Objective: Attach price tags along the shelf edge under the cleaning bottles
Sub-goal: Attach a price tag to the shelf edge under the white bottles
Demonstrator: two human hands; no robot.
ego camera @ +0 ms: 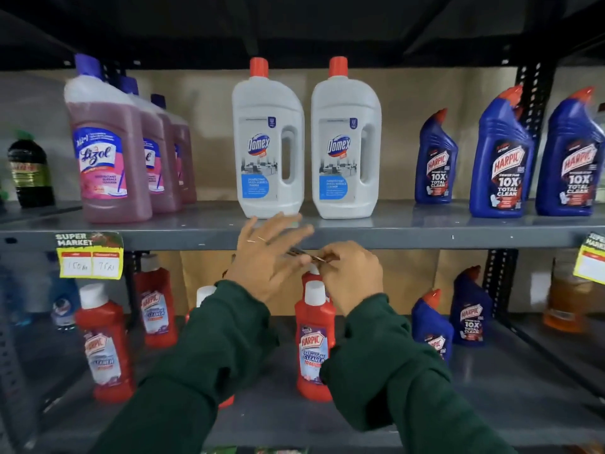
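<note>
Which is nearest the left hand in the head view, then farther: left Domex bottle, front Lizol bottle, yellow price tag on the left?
From the left hand:
1. Left Domex bottle, right above it on the shelf.
2. Front Lizol bottle, up and to the left.
3. Yellow price tag, far left on the shelf edge.

Place: a shop aisle, a supermarket by the tags.
Shelving: a grey metal shelf (425, 235) is running just above the fingers (281, 231), with slotted black uprights (537, 103) holding it.
Stock above the fingers: two Domex bottles (268, 139) are standing side by side; Lizol bottles (108, 149) are lining up to their left, blue Harpic bottles (501, 158) to their right.
Stock below the fingers: red Harpic bottles (314, 342) are sitting in rows on the lower shelf.
Tags: a yellow "SUPER MARKET" tag (90, 255) is hanging on the edge left of the fingers, another tag (591, 260) far right.
</note>
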